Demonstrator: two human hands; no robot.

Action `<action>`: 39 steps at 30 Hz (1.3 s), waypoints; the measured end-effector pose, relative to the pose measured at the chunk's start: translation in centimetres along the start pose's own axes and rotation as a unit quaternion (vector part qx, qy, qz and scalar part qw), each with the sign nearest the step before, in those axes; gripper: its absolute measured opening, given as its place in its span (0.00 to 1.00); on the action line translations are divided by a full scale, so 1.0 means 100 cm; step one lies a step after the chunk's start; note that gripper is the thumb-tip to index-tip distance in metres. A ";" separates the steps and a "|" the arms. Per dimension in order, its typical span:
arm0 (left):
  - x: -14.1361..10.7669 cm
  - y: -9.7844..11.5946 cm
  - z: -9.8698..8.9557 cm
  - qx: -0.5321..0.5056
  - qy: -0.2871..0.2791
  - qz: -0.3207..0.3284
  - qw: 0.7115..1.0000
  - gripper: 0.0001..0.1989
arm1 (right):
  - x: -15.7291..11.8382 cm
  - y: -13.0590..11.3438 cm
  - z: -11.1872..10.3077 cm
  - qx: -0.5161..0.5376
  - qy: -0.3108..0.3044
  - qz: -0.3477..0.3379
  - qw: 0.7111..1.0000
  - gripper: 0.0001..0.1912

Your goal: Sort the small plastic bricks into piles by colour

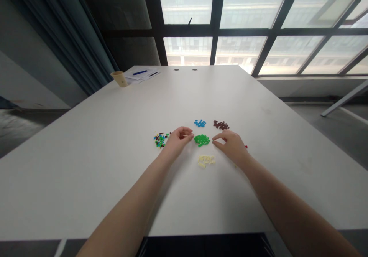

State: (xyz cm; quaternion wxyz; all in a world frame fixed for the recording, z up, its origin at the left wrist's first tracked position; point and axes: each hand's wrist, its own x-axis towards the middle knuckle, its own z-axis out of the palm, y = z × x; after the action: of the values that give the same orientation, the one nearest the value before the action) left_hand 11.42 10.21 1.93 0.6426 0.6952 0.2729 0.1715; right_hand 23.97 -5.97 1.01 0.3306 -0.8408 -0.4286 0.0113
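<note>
Between my two hands lies a pile of small green pieces. My left hand is at its left, thumb and fingertips pinched together; what they hold, if anything, is too small to tell. At the pile's right edge, my right hand has thumb and forefinger close together, with any piece between them too small to make out. Blue pieces and dark brown pieces lie just beyond. Pale yellow pieces are nearer me. A mixed-colour pile sits left of my left hand, partly hidden by it.
A red piece and a small yellowish piece lie by my right forearm. On the white table's far left stand a beige cup and papers with a blue pen. Windows are behind the table.
</note>
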 end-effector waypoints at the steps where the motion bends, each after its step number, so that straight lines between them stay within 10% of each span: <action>1: 0.003 -0.001 -0.006 0.094 0.034 0.035 0.994 0.09 | 0.001 0.004 0.000 -0.006 -0.025 0.029 0.999 0.05; 7: 0.007 -0.005 -0.023 0.451 0.121 0.083 0.881 0.08 | 0.002 0.008 0.010 -0.030 -0.074 0.090 0.993 0.06; 18: 0.006 -0.003 -0.020 0.456 0.093 0.091 0.881 0.09 | 0.002 0.004 0.008 -0.046 -0.091 0.092 0.991 0.08; 28: 0.000 0.002 -0.028 0.593 0.107 -0.035 0.798 0.14 | -0.002 -0.006 0.001 -0.105 -0.116 0.058 0.986 0.12; 39: 0.000 0.001 -0.027 0.588 0.097 -0.032 0.802 0.16 | -0.003 -0.006 0.002 -0.137 -0.151 0.063 0.977 0.16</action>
State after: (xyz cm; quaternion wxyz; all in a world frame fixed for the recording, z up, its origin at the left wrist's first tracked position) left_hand 9.88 12.38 2.30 0.0860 0.9103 0.4042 0.0241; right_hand 23.30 -5.82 1.14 0.1428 -0.8919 -0.4174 0.1000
